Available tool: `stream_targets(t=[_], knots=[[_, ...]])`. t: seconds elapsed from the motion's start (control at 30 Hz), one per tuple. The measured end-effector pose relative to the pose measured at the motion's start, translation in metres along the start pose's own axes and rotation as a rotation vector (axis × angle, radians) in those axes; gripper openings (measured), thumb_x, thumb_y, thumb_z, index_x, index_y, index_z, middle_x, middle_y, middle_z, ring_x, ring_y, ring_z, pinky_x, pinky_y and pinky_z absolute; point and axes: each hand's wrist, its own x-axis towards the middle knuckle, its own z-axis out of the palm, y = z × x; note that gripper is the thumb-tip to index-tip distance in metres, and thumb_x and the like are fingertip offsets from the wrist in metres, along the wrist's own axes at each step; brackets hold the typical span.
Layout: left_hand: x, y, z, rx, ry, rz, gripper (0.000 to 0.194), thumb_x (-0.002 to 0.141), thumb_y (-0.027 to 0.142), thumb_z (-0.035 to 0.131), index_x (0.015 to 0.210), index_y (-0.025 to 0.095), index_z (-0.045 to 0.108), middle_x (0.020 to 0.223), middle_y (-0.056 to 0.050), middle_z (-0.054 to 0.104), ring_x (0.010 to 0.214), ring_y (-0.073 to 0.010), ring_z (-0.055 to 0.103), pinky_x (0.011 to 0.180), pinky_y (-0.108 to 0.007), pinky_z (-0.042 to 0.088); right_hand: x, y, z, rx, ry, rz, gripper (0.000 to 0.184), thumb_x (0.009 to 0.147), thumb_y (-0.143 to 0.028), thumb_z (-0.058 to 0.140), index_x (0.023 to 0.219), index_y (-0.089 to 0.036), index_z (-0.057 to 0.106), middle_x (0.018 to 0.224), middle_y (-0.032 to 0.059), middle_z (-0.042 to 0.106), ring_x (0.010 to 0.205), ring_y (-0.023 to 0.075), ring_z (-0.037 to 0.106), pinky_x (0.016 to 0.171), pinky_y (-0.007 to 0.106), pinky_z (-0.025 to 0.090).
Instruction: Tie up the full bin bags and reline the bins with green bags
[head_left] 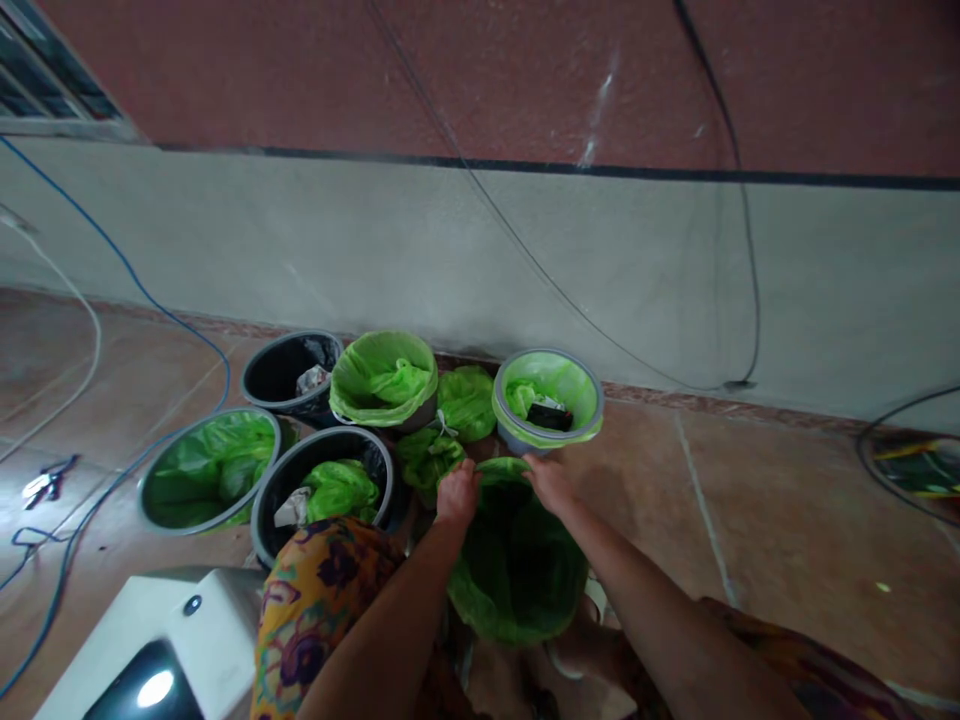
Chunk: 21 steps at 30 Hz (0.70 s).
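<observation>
A green bin liner [517, 605] hangs wide open in front of my legs, its mouth facing up. It is folded outward over a round rim, which looks like a bin's; the bin itself is hidden. My left hand [458, 494] is closed on the far left part of the liner's edge. On the far right part, my right hand [550, 484] pinches the same edge. Just beyond stands a grey-rimmed bin [586, 430] with a green liner and a small black box [550, 416] inside. Tied green bags [466, 402] lie to its left.
Several more lined bins stand to the left, including a black-lined bin [259, 510] and a green-lined bin [180, 520]. A white appliance [142, 620] sits at lower left. A blue cable [112, 240] crosses the tiled floor there. The wall [337, 240] runs behind the bins.
</observation>
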Motion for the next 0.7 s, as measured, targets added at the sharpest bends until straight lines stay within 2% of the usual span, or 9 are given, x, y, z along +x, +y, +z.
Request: stream_targets(t=[0.1,0.2,0.33,0.4,0.47,0.57,0.63,0.7], knots=[[-0.001,-0.004,-0.005,0.033,-0.079,-0.053,0.026,0.093,0.025,0.048,0.115,0.018,0.059,0.112,-0.011,0.069,0.110,-0.0215,0.064,0.091,-0.029,0.047,-0.001,0.000,-0.002,0.009,-0.045,0.082,0.033,0.092,-0.026,0.053,0.124,-0.018,0.058,0.103,0.0114,0.072,0.097,0.0226,0.068,0.080,0.029,0.046],[0.002,-0.001,-0.017,0.036,-0.137,-0.094,0.029,0.088,0.025,0.056,0.116,0.018,0.060,0.115,-0.012,0.069,0.115,-0.0230,0.062,0.094,-0.031,0.046,-0.003,0.001,-0.003,0.067,-0.016,0.156,0.028,0.090,-0.025,0.056,0.116,-0.016,0.063,0.105,0.0129,0.072,0.099,0.0233,0.067,0.083,0.030,0.045],[0.005,0.009,-0.039,0.001,-0.026,-0.107,0.063,0.077,0.030,0.069,0.135,0.019,0.047,0.131,-0.013,0.061,0.125,-0.0282,0.054,0.100,-0.040,0.043,-0.016,0.011,0.002,0.215,0.089,0.249,0.023,0.088,-0.020,0.054,0.106,-0.015,0.067,0.101,0.0108,0.073,0.095,0.0218,0.067,0.081,0.028,0.047],[0.004,0.011,-0.046,-0.034,0.028,-0.120,0.070,0.075,0.034,0.070,0.138,0.020,0.044,0.136,-0.013,0.057,0.127,-0.0294,0.051,0.102,-0.043,0.042,-0.031,0.020,0.008,0.245,0.128,0.304,0.024,0.089,-0.021,0.050,0.105,-0.015,0.067,0.101,0.0103,0.073,0.096,0.0223,0.067,0.082,0.029,0.047],[-0.001,0.010,-0.047,-0.072,0.043,-0.135,0.066,0.077,0.035,0.068,0.137,0.020,0.046,0.137,-0.013,0.056,0.127,-0.0293,0.051,0.102,-0.042,0.042,-0.047,0.027,0.014,0.242,0.136,0.372,0.027,0.091,-0.023,0.046,0.106,-0.015,0.067,0.101,0.0120,0.073,0.099,0.0233,0.067,0.081,0.029,0.048],[-0.008,0.007,-0.040,-0.106,0.037,-0.162,0.056,0.085,0.035,0.060,0.137,0.017,0.047,0.133,-0.014,0.059,0.126,-0.0287,0.053,0.099,-0.040,0.044,-0.070,0.030,0.017,0.233,0.079,0.476,0.030,0.093,-0.032,0.047,0.108,-0.015,0.066,0.098,0.0142,0.073,0.099,0.0248,0.068,0.079,0.031,0.048],[-0.011,0.005,-0.032,-0.125,0.040,-0.182,0.050,0.092,0.036,0.050,0.138,0.016,0.046,0.130,-0.015,0.061,0.124,-0.0268,0.055,0.098,-0.037,0.045,-0.078,0.025,0.012,0.198,0.063,0.549,0.039,0.090,-0.039,0.052,0.117,-0.013,0.062,0.102,0.0169,0.071,0.099,0.0272,0.068,0.078,0.033,0.048],[-0.012,0.005,-0.026,-0.146,0.055,-0.192,0.047,0.097,0.035,0.041,0.138,0.016,0.047,0.128,-0.015,0.063,0.121,-0.0247,0.058,0.098,-0.034,0.044,-0.077,0.018,0.001,0.139,0.109,0.598,0.053,0.089,-0.044,0.055,0.129,-0.009,0.054,0.112,0.0211,0.068,0.104,0.0294,0.066,0.081,0.035,0.048]])
